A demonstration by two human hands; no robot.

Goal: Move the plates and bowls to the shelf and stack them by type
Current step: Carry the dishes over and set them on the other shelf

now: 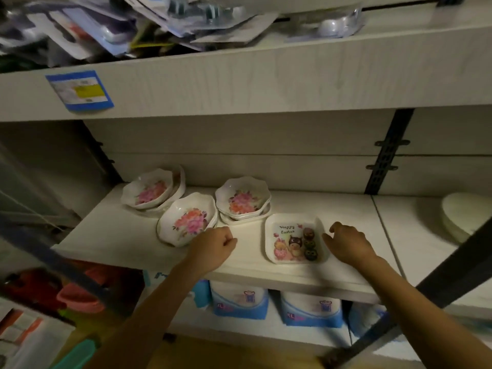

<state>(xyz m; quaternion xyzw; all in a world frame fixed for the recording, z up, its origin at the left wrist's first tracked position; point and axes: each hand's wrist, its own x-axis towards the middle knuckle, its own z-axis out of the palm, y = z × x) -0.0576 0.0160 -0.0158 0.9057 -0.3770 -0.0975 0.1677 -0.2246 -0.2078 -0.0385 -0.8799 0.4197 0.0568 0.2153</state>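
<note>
Head view: Easter plate point(290, 237) flat, lettering at far edge; left hand point(213, 249) clenched, right hand point(346, 243) slack.

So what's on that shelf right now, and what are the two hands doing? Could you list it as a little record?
place: white shelf
bowls: floral, in three groups: back-left stack, middle stack, front floral bowl
plate: square Easter plate, lying flat, right of the bowls
left hand: fingers curled, beside the front floral bowl, holding nothing
right hand: fingers loosely bent, at the plate's right edge; contact unclear
far right: pale dishes
</note>
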